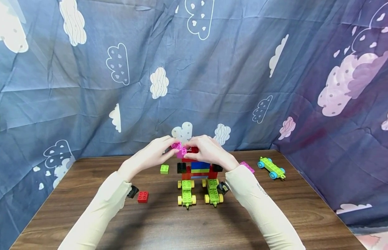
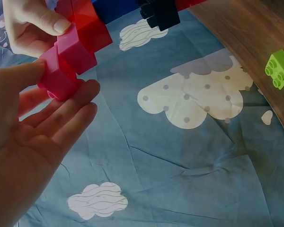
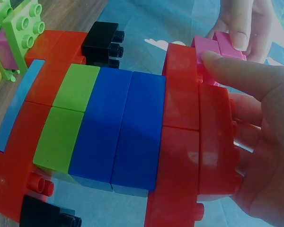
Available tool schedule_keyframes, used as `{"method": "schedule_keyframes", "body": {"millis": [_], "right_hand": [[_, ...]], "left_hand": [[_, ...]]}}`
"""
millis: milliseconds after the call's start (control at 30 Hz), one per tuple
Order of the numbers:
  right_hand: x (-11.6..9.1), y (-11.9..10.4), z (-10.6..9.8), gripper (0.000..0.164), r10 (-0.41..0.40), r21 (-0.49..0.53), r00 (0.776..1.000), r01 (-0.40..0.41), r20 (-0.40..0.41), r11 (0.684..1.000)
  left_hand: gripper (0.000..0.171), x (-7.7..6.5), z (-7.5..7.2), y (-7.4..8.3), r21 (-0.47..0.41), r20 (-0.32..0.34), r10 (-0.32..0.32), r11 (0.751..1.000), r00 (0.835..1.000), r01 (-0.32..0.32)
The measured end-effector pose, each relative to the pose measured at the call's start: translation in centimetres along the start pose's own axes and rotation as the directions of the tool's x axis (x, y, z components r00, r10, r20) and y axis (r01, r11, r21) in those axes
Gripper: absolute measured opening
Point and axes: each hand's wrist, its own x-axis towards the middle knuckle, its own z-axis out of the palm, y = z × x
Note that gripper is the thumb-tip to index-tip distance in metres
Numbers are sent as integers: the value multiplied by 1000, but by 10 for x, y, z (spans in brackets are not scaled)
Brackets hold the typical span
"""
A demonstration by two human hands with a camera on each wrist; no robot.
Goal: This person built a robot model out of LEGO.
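A figure of toy building bricks stands on green wheeled bases [image 1: 186,194], with blue bricks [image 3: 118,127] in its middle and red bricks [image 3: 182,109] above them. From one end of the red top two pink bricks [image 2: 75,49] stick out in a stepped row. My left hand [image 1: 154,152] pinches the outer pink brick [image 2: 59,78] between thumb and fingers. On the inner pink brick lies the thumb of my right hand [image 1: 209,151], its fingers curled behind the red top. Black bricks [image 3: 100,45] jut from the figure's sides.
Left of the figure lie a small green brick [image 1: 164,169] and a red brick [image 1: 143,197]. To the right are a pink studded piece [image 1: 247,167] and a green wheeled base with blue wheels [image 1: 271,168]. A cloud-print cloth [image 1: 181,69] hangs behind the wooden table [image 1: 169,229].
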Motion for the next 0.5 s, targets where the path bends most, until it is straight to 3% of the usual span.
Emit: {"method": "schedule_keyframes", "body": {"millis": [233,500], "right_hand": [[0,1,0,34,-6,-1,1000,6,-4,1000],[0,-1,0,35,19,2,1000,-19,10,1000]], "left_hand": [[28,2,-2,2,7,29,-20,1000,999,20],[27,1,-1,3,28,9,3,1000,1000,-3]]}}
